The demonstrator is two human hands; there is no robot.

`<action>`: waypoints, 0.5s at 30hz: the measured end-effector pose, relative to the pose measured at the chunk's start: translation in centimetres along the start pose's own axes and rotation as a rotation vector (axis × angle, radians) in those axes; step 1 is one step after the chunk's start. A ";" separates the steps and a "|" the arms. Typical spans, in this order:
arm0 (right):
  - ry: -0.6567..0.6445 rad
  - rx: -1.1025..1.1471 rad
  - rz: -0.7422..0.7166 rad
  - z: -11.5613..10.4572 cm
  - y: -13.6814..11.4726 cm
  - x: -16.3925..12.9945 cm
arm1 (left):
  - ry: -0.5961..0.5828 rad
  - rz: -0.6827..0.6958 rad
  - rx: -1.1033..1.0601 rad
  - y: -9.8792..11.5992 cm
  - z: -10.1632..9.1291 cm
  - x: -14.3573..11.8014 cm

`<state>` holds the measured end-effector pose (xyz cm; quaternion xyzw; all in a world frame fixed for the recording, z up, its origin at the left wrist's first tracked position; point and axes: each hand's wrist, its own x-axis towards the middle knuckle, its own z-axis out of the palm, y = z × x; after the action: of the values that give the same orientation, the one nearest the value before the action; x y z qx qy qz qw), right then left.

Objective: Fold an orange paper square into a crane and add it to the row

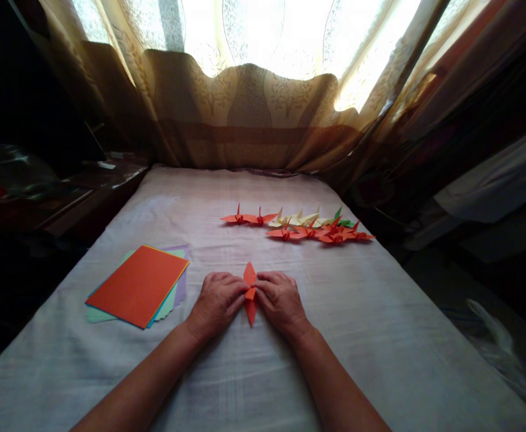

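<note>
A folded orange paper piece, long and pointed at both ends, lies between my hands at the middle of the cloth. Its far end shows a split tip, and a small flap is folded across its centre. My left hand pinches its left side near the middle with thumb and fingers. From the right, my right hand grips the same piece, the thumb and fingertips meeting close to the left ones. The fingertips cover part of the paper's centre.
A stack of coloured paper sheets, orange on top, lies to the left. Folded paper cranes in orange, cream and green stand in rows at the back right. Beyond the white cloth hangs a patterned curtain.
</note>
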<state>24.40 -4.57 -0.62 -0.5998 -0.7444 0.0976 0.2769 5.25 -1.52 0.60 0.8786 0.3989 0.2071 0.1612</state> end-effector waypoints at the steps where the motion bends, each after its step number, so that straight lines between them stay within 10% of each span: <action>1: 0.005 0.014 0.013 0.1 0.0 0.1 | 0.000 -0.003 0.006 -0.2 0.0 0.4; 15: 0.098 0.091 0.197 0.9 -1.0 0.7 | 0.069 -0.157 -0.034 -0.2 0.9 2.3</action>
<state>23.01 -3.97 -0.73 -0.6609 -0.6622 0.1285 0.3288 6.93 0.28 0.27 0.8341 0.4683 0.2305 0.1782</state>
